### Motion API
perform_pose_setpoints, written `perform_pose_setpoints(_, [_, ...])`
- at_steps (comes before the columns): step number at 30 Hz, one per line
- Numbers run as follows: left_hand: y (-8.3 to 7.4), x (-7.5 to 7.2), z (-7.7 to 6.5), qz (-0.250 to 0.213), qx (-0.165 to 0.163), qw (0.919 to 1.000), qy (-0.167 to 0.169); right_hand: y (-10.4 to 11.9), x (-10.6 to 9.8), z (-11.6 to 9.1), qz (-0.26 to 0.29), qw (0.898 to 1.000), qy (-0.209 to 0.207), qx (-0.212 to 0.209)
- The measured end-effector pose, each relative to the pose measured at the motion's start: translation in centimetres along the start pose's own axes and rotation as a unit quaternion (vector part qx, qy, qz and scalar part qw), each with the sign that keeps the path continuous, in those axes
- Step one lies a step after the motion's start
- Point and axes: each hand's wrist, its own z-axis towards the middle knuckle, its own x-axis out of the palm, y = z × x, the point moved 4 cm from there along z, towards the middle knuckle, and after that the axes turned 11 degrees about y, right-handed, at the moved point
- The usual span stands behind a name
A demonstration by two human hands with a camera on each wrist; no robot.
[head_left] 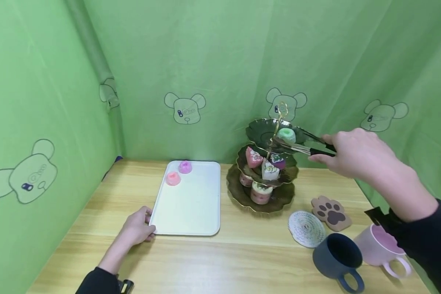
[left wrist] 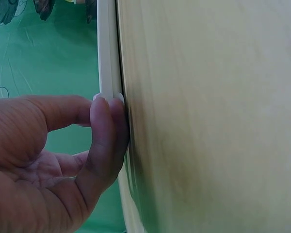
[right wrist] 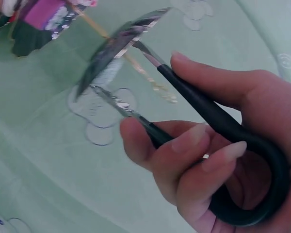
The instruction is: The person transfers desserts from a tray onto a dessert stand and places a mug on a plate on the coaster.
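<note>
My left hand (head_left: pixel 136 226) grips the near left corner of a white rectangular tray (head_left: pixel 192 206), its fingers at the rim (left wrist: pixel 108 53) in the left wrist view. A pink dessert (head_left: pixel 173 178) and a purple one (head_left: pixel 185 166) sit near the tray's far left corner. On the right, my right hand (head_left: pixel 365 153) holds black-handled tongs (head_left: pixel 322 152). The parted tips of the tongs reach over the top tier of a dark three-tier stand (head_left: pixel 259 130), either side of a green dessert (head_left: pixel 286 134). In the right wrist view, the upper plate hides that dessert.
Cake slices (head_left: pixel 270 170) lie on the stand's middle tier, round layered cakes (head_left: pixel 261 193) on the bottom one. Right of it are a round woven coaster (head_left: pixel 306 229), a paw-shaped coaster (head_left: pixel 332 213), a dark blue mug (head_left: pixel 332 257) and a pink mug (head_left: pixel 375 247). Green curtains (head_left: pixel 220 53) enclose the table.
</note>
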Motion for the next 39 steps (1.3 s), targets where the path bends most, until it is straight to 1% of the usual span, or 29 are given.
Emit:
perform_pose_setpoints(4, [0.3, 0.1, 0.1, -0.003, -0.003, 1.0000, 0.002, 1.0, -0.6, -1.6, -0.013, 1.000, -0.011, 0.008])
perform_pose_setpoints(7, [0.3, 0.1, 0.2, -0.005, -0.003, 1.0000, 0.004, 2.4, -1.1, -3.0, -0.017, 0.999, -0.041, -0.011])
perform_pose_setpoints(10, [0.1, 0.0, 0.1, -0.003, -0.001, 1.0000, 0.005, 4.6, -1.6, -4.4, -0.006, 0.995, -0.086, -0.054])
perform_pose_setpoints(12, [-0.1, -0.1, 0.1, -0.003, -0.002, 1.0000, 0.005, 6.2, -1.7, -5.0, 0.010, 0.990, -0.111, -0.090])
perform_pose_setpoints(15, [-0.2, -0.2, 0.1, 0.000, -0.003, 1.0000, 0.004, 8.9, -1.4, -4.9, 0.035, 0.982, -0.121, -0.143])
perform_pose_setpoints(19, [-0.2, -0.2, 0.0, -0.002, -0.003, 1.0000, 0.003, 12.6, 0.2, -3.1, 0.065, 0.974, -0.103, -0.193])
perform_pose_setpoints(22, [-0.1, -0.1, 0.0, -0.009, -0.004, 0.9999, 0.005, 15.1, 1.9, -1.2, 0.058, 0.972, -0.093, -0.206])
perform_pose_setpoints(24, [-0.1, 0.0, -0.1, -0.011, -0.004, 0.9999, 0.006, 16.5, 3.3, 0.0, 0.046, 0.975, -0.078, -0.204])
perform_pose_setpoints(27, [-0.1, 0.1, 0.0, -0.011, -0.008, 0.9999, 0.006, 18.5, 5.4, 2.1, 0.020, 0.980, -0.061, -0.187])
perform_pose_setpoints(31, [-0.1, 0.0, 0.0, -0.008, -0.010, 0.9999, 0.005, 20.5, 8.4, 5.1, -0.004, 0.986, -0.055, -0.157])
perform_pose_setpoints(34, [-0.1, 0.0, 0.0, -0.011, -0.009, 0.9999, 0.006, 21.5, 10.7, 7.5, -0.016, 0.990, -0.047, -0.133])
perform_pose_setpoints(37, [-0.1, 0.0, 0.0, -0.013, -0.011, 0.9998, 0.008, 22.2, 13.1, 9.9, -0.022, 0.994, -0.025, -0.106])
perform_pose_setpoints(39, [0.0, 0.0, 0.0, -0.013, -0.013, 0.9998, 0.008, 22.7, 14.4, 11.1, -0.020, 0.995, -0.013, -0.094])
